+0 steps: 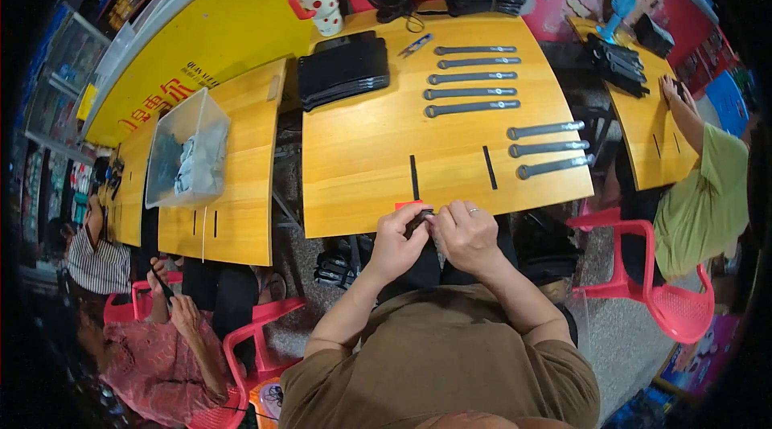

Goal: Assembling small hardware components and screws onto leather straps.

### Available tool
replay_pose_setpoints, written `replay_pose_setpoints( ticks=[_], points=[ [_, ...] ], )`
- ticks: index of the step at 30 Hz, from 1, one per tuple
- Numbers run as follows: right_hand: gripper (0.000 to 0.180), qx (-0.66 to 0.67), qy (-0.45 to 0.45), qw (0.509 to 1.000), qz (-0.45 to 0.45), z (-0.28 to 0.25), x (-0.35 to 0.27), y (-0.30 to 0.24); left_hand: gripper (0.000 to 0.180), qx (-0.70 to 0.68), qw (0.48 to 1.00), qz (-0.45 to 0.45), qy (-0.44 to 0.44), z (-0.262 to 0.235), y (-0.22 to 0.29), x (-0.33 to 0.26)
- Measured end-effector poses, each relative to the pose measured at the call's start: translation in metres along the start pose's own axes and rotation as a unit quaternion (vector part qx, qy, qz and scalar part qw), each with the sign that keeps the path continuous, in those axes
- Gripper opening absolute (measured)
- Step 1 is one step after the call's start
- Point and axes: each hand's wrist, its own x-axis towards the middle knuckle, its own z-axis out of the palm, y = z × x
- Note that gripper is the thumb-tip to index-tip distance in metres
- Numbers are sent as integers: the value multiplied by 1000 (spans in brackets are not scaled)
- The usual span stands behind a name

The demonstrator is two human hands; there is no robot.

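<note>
The table shows a smooth wood-grain surface with a soft sheen; the straps are matt, whereas the black stack looks like smooth, glossy plastic. The bin is translucent plastic, the chairs glossy moulded plastic. The shirt is matt cloth, the ring shiny metal.

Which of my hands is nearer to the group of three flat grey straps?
Right. Your right hand is left of, and nearer you than, the flat grey straps; your left hand is farther left.
</note>
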Motion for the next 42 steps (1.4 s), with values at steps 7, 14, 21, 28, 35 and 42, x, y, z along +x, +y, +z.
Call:
replay_pose_setpoints(
  ticks=[7, 14, 21, 28, 35, 42],
  points=[
    [12, -36, -63, 991, -115, 2, 15, 4, 17, -180, 964, -175, -84, -24, -11, 15],
    [14, -2, -91, 985, -147, 6, 33, -16, 19, -293, 932, -212, -13, -36, -12, 15],
    [19, -33, -115, 974, -193, 12, 46, -20, 20, -283, 937, -205, 18, -52, -9, 18],
    [19, -46, -110, 955, -270, 7, 67, -27, 17, -229, 938, -255, -54, -80, 3, 27],
    [19, -51, -103, 944, -309, 10, 74, -29, 18, -281, 913, -291, -53, -85, -4, 21],
    [19, 7, -121, 961, -250, 3, 73, -29, 17, -151, 971, -169, -76, -83, -3, 20]
  ],
)
